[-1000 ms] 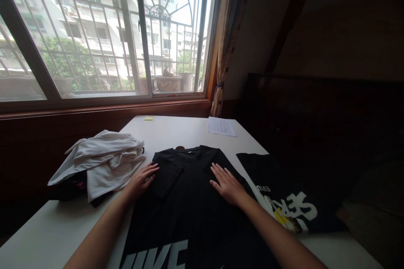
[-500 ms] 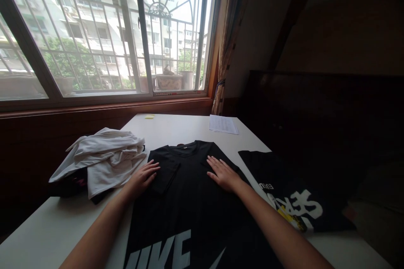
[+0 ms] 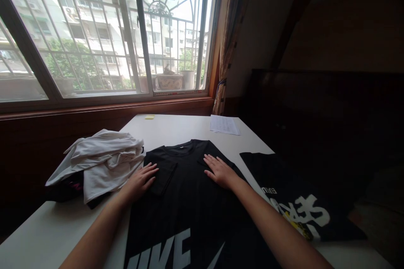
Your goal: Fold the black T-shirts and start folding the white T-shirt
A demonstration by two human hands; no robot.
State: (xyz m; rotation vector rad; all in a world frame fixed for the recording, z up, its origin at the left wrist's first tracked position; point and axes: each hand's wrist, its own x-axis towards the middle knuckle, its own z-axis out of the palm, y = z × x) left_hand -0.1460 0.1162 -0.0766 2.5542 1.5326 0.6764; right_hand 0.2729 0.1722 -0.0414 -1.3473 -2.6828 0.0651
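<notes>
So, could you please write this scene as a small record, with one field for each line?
left hand: open, palm down on the left shoulder area of the black shirt
right hand: open, palm down near the other shoulder
black shirt: laid flat, collar toward the window, large pale letters and a swoosh
left side: crumpled white cloth on top of dark fabric
right side: dark printed shirt, white and yellow print
far end of table: papers, yellow note
background: barred window, tied curtain

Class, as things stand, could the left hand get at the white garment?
Probably yes: the left hand lies on the black shirt close beside the white garment, with nothing visible standing between them.
</notes>
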